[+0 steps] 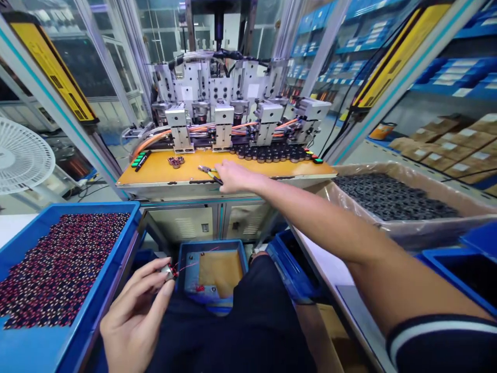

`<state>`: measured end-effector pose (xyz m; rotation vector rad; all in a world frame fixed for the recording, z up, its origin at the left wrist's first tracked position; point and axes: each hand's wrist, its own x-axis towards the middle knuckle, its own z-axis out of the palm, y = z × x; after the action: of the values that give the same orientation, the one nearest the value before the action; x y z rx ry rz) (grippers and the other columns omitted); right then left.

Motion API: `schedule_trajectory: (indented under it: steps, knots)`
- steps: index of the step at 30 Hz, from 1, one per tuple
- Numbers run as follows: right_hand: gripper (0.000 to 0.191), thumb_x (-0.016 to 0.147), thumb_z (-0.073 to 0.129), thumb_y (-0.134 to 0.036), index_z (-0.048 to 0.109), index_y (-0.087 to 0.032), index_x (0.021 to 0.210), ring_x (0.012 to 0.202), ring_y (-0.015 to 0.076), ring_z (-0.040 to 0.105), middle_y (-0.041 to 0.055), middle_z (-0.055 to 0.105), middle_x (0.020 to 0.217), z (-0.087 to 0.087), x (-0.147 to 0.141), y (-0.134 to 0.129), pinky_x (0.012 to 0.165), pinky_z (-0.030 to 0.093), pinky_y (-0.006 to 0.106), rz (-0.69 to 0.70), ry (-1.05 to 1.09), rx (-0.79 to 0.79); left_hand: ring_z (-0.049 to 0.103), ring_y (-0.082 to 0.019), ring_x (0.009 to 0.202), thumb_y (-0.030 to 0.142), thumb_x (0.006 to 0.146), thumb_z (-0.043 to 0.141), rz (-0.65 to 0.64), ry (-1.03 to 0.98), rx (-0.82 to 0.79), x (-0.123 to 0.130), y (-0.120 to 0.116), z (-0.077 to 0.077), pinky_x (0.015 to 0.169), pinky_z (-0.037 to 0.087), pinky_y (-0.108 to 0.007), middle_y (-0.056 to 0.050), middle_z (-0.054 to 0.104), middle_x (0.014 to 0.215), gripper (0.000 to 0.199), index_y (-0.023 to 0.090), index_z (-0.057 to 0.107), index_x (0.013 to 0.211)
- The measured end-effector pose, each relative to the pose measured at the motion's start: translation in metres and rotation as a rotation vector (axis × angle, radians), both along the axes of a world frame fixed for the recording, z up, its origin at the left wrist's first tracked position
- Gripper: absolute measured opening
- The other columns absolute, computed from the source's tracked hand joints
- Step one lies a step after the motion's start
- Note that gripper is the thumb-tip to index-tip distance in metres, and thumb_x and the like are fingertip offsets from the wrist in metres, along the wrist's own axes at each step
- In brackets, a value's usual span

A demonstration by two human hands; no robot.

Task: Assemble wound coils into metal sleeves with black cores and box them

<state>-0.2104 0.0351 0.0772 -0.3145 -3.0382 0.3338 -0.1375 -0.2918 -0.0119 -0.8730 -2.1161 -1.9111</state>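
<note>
Orange worktop (155, 172) spans my head view, below a metal machine (224, 96). On it lie pliers (210, 173), and I see the right hand (237, 177) extended to them, fingers at the handles (from here I cannot tell whether they grip). I have the left hand (140, 308) pinching a small metal part (167, 271) with red wires, near a low blue bin (244, 254). Coppery pieces (176, 161) cluster left of the pliers; black round parts (277, 152) stand to their right. Far left, a blue tray (34, 347) holds many red-flecked parts (66, 264).
</note>
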Motion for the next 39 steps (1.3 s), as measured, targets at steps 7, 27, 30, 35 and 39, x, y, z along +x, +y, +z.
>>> schedule_trajectory:
  steps: [7,27,30,35,39]
  knots:
    - [0.046,0.081,0.060,-0.009,0.051,-0.013,0.126,0.092,0.0183,0.058,0.0093,0.055,0.107,-0.057,0.132,-0.031,0.085,0.052,0.032,0.246,0.231,-0.350,0.071,-0.016,0.105,0.006,0.084,0.072,0.018,0.063,-0.033,0.002,0.010,-0.002,0.084,0.062,-0.021,-0.003,0.074,0.114,0.022,0.024,0.075,0.097]
    - [0.076,0.081,0.060,-0.011,0.037,-0.018,0.153,0.097,0.0177,0.064,0.0121,0.063,0.113,-0.105,0.193,-0.106,0.089,0.056,0.037,0.644,0.252,-1.219,0.070,-0.016,0.107,0.001,0.083,0.071,-0.047,0.099,-0.058,0.009,0.021,0.005,0.088,0.062,-0.023,-0.001,0.074,0.113,0.029,0.023,0.075,0.102]
    - [0.076,0.082,0.061,-0.010,0.037,-0.019,0.153,0.093,0.0157,0.063,0.0115,0.062,0.112,-0.105,0.192,-0.108,0.084,0.057,0.034,0.624,0.228,-1.279,0.070,-0.015,0.106,0.002,0.083,0.072,-0.050,0.111,-0.072,0.009,0.020,0.005,0.089,0.061,-0.023,-0.001,0.074,0.113,0.029,0.023,0.075,0.102]
    - [0.070,0.078,0.059,-0.006,0.045,-0.018,0.146,0.079,0.0106,0.059,0.0077,0.061,0.102,-0.104,0.191,-0.109,0.073,0.055,0.026,0.569,0.168,-1.322,0.070,-0.017,0.107,0.002,0.082,0.072,-0.053,0.081,-0.075,0.008,0.019,0.002,0.088,0.061,-0.025,-0.002,0.073,0.115,0.030,0.023,0.075,0.102]
    - [0.062,0.074,0.057,-0.005,0.053,-0.015,0.135,0.074,0.0094,0.059,0.0063,0.061,0.099,-0.102,0.189,-0.109,0.067,0.053,0.022,0.541,0.159,-1.312,0.070,-0.016,0.106,0.002,0.082,0.073,-0.051,0.079,-0.081,0.006,0.020,0.001,0.086,0.062,-0.025,-0.002,0.073,0.116,0.031,0.024,0.075,0.103]
